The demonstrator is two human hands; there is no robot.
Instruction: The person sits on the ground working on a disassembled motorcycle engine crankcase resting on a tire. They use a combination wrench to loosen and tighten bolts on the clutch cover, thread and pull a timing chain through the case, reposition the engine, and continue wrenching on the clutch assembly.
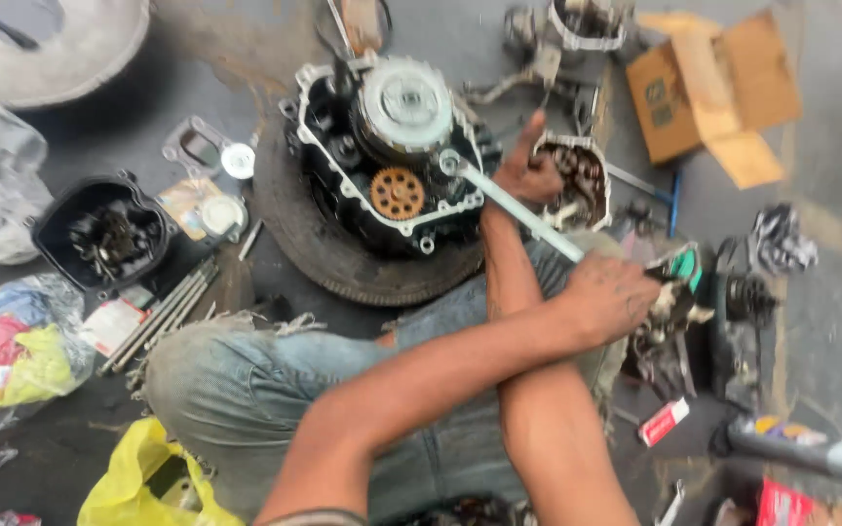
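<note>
Forearms crossed, both hands (pixel 567 234) closed.

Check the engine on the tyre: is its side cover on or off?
Off: the engine shows its clutch and orange gear bare inside the open casing.

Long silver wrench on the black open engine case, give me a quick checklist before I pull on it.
1. Long silver wrench head seated on its fastener: cannot tell, blurred.
2. Left hand closed on the handle end: ok.
3. Right hand gripping the shaft: cannot tell.
4. Black open engine case sitting on the round dark disc: ok.
5. Arms uncrossed for a free pull: not ok, the forearms cross.
</note>
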